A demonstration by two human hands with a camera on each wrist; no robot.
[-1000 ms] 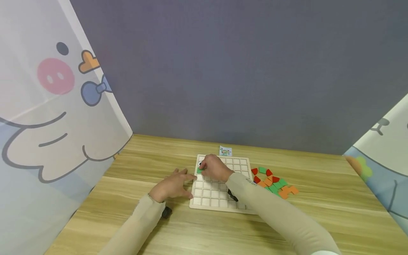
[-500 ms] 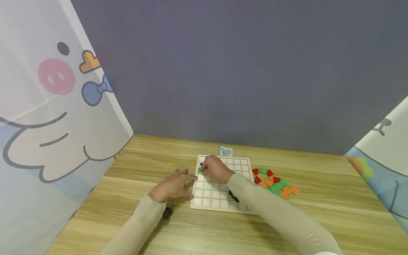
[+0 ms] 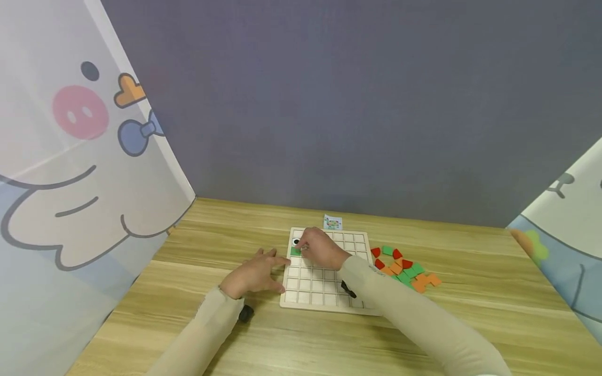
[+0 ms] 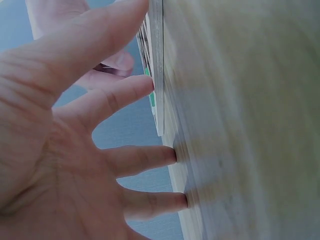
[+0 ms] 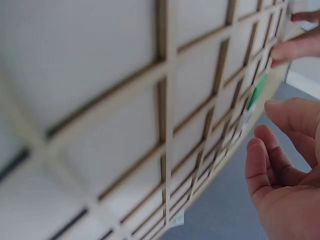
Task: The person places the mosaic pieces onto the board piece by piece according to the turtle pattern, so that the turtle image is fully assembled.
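Observation:
A square wooden grid board (image 3: 311, 297) lies on the table. Near its far left corner sits a white tile with a black eye dot (image 3: 296, 242), and a green tile (image 3: 295, 251) fills the cell just in front of it. Over these tiles is my right hand (image 3: 323, 249), its thumb and loosely bent fingers apart with nothing between them in the right wrist view. My left hand (image 3: 254, 272) spreads its fingers at the board's left side. In the left wrist view its index fingertip (image 4: 146, 85) touches the board's edge, while other fingertips rest on the table.
Right of the board lie several loose pieces: red quarter-rounds (image 3: 407, 265), green tiles (image 3: 404, 279) and orange tiles (image 3: 420, 283). A small printed picture card (image 3: 333, 223) lies behind the board. A grey partition (image 3: 348, 115) rises along the table's back.
My right hand has drawn slightly right, its fingers coming off the green tile. More of the green tile and the eye tile shows now. The left hand has stayed in place.

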